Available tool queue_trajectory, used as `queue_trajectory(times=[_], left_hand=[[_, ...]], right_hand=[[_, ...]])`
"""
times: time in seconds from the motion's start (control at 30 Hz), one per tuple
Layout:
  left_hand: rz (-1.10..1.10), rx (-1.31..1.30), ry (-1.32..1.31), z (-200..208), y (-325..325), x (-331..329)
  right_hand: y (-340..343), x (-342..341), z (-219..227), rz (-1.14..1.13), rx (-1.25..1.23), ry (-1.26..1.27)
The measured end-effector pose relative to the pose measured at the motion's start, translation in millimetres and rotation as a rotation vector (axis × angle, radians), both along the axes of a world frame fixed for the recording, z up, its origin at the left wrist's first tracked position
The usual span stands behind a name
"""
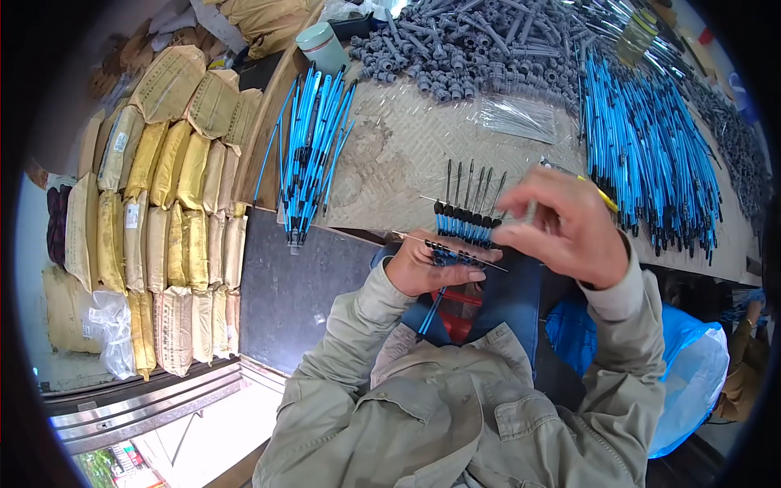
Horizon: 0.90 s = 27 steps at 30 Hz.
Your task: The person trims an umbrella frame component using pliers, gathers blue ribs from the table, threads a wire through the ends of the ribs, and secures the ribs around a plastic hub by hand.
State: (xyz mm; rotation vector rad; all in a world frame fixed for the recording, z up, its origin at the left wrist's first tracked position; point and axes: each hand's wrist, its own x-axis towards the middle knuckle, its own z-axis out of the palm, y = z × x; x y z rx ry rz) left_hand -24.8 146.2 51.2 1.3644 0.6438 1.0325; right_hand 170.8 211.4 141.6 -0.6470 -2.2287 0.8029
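Note:
My left hand (419,264) is closed around a row of thin blue rods (465,226) with black fittings. Dark slender stems rise from the row's far side, and thin wires or needles cross it. Two more blue rods (432,311) hang below this hand toward my lap. At the row's right end is my right hand (569,224), its thumb and forefinger curled toward each other. Something small and pale shows between those fingers, too indistinct to name. The row is held above my lap, just in front of the table's near edge.
Blue rods lie bundled (313,150) at the table's left and heaped (651,154) at its right. Grey plastic fittings (480,49) pile up at the back, near clear thin sticks (518,119) and a pale green cup (322,47). Stacked packages (173,248) stand left; a blue bag (683,350) lies right.

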Motion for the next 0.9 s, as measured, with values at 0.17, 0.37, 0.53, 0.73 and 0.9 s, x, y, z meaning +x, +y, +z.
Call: queue_trajectory(times=[0.17, 0.37, 0.53, 0.73, 0.9], left_hand=[[0.015, -0.062, 0.005, 2.6, -1.7, 0.0], [0.01, -0.014, 0.043, 1.2, 3.9, 2.0], [-0.005, -0.107, -0.03, 3.4, 2.0, -1.3], [-0.112, 0.131, 0.092, -1.8, 11.6, -7.0], [-0.238, 0.277, 0.153, -15.9, 7.9, -14.9]], right_hand=[[-12.0, 17.7, -2.8, -0.012, -0.163, -0.114], [4.0, 32.5, -71.4, -0.071, -0.043, 0.05], [5.4, 8.5, -105.4, 0.034, 0.17, -0.319], [26.7, -5.4, -104.7, 0.287, 0.251, -0.411], [25.4, -8.6, -96.9, 0.291, 0.282, -0.512]])
